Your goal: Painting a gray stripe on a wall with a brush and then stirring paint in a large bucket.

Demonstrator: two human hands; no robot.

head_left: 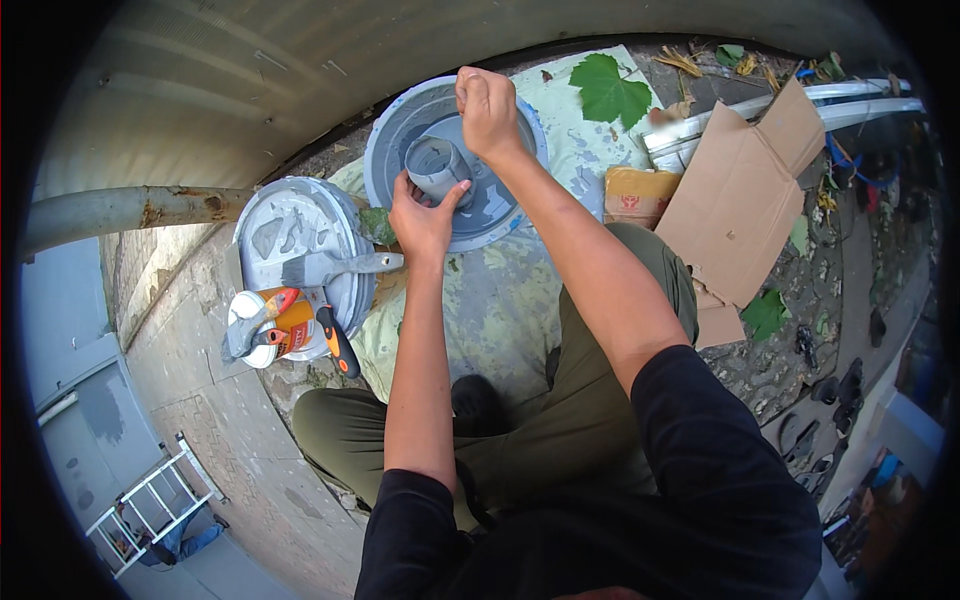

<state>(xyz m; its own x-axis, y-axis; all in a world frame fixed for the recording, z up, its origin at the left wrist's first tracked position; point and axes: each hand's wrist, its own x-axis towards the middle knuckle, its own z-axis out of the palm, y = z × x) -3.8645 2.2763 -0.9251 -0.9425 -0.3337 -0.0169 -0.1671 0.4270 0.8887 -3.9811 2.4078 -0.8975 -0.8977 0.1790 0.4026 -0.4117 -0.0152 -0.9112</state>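
My left hand (420,218) is wrapped round a grey-smeared cup (434,172), thumb on its near right side. The cup is over the inside of a grey plastic bucket (388,130), which has paint or mortar residue on its bottom. Whether the cup touches the bottom I cannot tell. Above the bucket's far right rim, my right hand (489,115) is closed in a fist. Anything inside that fist is hidden.
Left of the bucket, a wide paint brush (335,266) lies on a smeared round lid (262,225). Beside it are a smaller brush (262,320), a white-and-orange container (293,328) and an orange-black handle (338,342). Flattened cardboard (725,190) lies right; a person is near a ladder (160,505).
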